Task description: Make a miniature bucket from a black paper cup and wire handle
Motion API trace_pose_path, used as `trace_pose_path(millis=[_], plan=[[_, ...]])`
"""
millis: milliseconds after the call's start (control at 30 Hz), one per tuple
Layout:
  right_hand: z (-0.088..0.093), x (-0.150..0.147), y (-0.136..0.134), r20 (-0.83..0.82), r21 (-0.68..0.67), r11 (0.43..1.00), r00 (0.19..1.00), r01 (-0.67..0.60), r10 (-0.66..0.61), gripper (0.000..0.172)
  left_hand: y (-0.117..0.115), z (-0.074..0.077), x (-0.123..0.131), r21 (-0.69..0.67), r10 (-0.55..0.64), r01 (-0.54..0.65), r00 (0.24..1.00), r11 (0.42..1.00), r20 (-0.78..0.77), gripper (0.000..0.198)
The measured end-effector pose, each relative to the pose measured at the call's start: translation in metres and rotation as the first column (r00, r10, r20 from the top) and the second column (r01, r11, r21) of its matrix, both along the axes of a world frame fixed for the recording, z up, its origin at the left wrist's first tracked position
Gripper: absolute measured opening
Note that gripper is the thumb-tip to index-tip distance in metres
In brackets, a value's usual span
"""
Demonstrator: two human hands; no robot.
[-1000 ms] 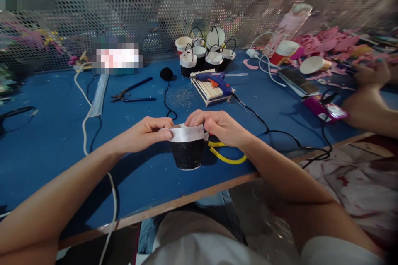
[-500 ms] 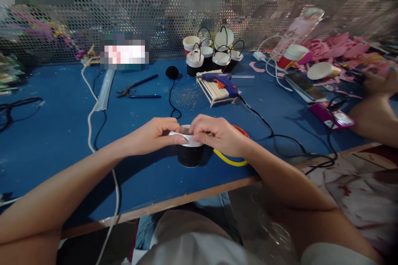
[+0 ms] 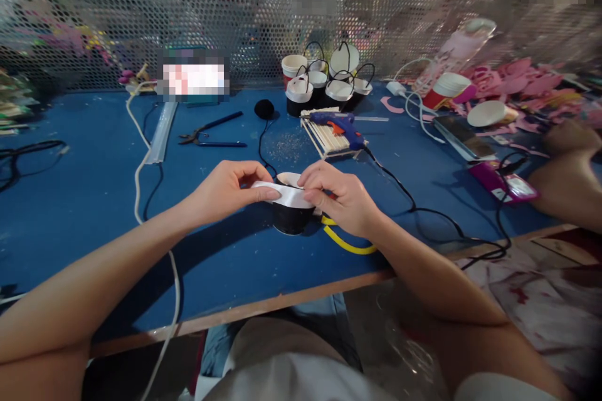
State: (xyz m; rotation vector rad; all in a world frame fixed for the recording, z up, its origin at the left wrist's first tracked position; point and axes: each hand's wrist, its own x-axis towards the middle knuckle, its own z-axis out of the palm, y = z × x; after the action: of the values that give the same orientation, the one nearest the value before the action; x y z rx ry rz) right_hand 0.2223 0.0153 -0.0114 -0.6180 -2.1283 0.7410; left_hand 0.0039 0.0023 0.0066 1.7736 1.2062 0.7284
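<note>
A small black cup (image 3: pixel 290 218) stands on the blue table (image 3: pixel 84 200) in front of me. A white strip (image 3: pixel 286 195) lies along its rim. My left hand (image 3: pixel 228 187) pinches the strip's left end. My right hand (image 3: pixel 338 197) presses its fingertips on the strip at the cup's right side. Yellow-handled scissors (image 3: pixel 345 241) lie on the table just under my right wrist, partly hidden.
A blue glue gun (image 3: pixel 336 122) rests on a rack of wooden sticks, its black cord running right. Several finished black-and-white cups (image 3: pixel 324 81) stand at the back by the mesh wall. Pliers (image 3: pixel 211 133) lie left. Another person's arm (image 3: pixel 569 178) rests at the right edge among pink scraps.
The cup and both hands have shifted slightly away from me. The white strip has come off the cup's wall and now stretches flat across the rim between my fingers.
</note>
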Motion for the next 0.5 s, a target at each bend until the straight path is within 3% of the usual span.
trace_pose_path(millis=[333,500], plan=[[0.000,-0.002,-0.003,-0.075,-0.048,0.985,0.984,-0.164,0.160,0.019,0.006,-0.005,-0.001,-0.125,-0.145,0.154,0.986,0.980,0.077,0.030],[0.000,-0.003,-0.006,-0.147,-0.085,0.962,0.958,-0.261,0.247,0.015,0.007,-0.014,0.001,-0.276,-0.135,0.217,0.949,0.936,0.286,0.030]])
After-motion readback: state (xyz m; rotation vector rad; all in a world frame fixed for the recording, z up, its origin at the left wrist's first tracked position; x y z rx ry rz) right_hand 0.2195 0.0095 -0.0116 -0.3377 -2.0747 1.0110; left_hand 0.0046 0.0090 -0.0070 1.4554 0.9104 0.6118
